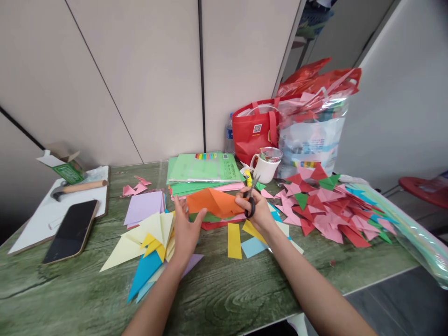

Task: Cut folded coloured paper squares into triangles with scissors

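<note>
Left hand (pixel 185 228) pinches the folded orange paper sheet (pixel 213 201) above the green wood-grain desk (pixel 227 294); right hand (pixel 254 210) grips black-handled scissors (pixel 250 198) at its edge. Loose hold, and the cut likely wanders.

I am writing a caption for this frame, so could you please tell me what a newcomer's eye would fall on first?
First, the orange folded paper at centre, held by the left hand while the right hand grips black scissors. Next, the heap of pink, red and green paper triangles spread to the right on the green wood-grain table. Behind it stand a red bag and a white mug.
</note>
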Tool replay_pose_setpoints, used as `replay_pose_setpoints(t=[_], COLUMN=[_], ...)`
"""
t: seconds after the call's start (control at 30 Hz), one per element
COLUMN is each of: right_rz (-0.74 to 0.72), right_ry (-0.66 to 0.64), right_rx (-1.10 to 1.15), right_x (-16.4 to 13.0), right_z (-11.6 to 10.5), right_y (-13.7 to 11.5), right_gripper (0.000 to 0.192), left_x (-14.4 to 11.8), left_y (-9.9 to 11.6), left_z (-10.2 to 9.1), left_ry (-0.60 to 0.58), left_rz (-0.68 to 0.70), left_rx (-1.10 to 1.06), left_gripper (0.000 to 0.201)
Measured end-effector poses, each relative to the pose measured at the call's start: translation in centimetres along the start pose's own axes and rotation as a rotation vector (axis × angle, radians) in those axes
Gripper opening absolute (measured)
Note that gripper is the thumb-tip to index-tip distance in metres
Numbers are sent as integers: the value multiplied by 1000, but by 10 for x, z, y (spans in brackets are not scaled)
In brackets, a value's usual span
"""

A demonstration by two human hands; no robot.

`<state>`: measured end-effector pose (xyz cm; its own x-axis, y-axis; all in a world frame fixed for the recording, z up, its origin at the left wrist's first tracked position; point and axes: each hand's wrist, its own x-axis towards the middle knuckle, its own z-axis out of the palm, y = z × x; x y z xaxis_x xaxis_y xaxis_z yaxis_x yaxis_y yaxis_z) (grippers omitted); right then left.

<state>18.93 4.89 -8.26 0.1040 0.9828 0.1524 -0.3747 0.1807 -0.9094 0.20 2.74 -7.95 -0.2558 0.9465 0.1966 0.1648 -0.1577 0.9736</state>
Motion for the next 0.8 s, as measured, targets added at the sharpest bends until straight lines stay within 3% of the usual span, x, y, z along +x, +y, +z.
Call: replay_pose_setpoints(t=[0.1,0.17,0.23,0.33,0.47,0.6,0.67,0.73,0.8], right_rz=[50,86,118,162,197,167,134,100,68], right_ry=[28,50,78,141,287,427,465,483,484], right_rx=[139,216,280,348,398,421,418,406,386], right_x=[0,1,2,1,-4,-7,-6,-5,-2], right_z=[0,0,0,3,8,14,17,20,23], right_y=[-1,-2,-1,3,15,21,18,13,8], right_gripper=[35,36,37,37,37,41,42,43,43], left_x=[4,6,6,2,-6,-8,-4,3,13], left_y=[3,6,10,18,24,28,33,38,40], left_z=[0,-1,-2,-1,3,7,7,7,8], left_ry=[86,112,43,-106,-227,-150,-101,-125,-195], left_rz=[-178,-213,-227,-237,-195,-83,29,109,84], left_rx=[-336,-455,-520,-572,-624,-641,-584,-475,-327], left_gripper=[87,73,53,41,35,49,67,77,62])
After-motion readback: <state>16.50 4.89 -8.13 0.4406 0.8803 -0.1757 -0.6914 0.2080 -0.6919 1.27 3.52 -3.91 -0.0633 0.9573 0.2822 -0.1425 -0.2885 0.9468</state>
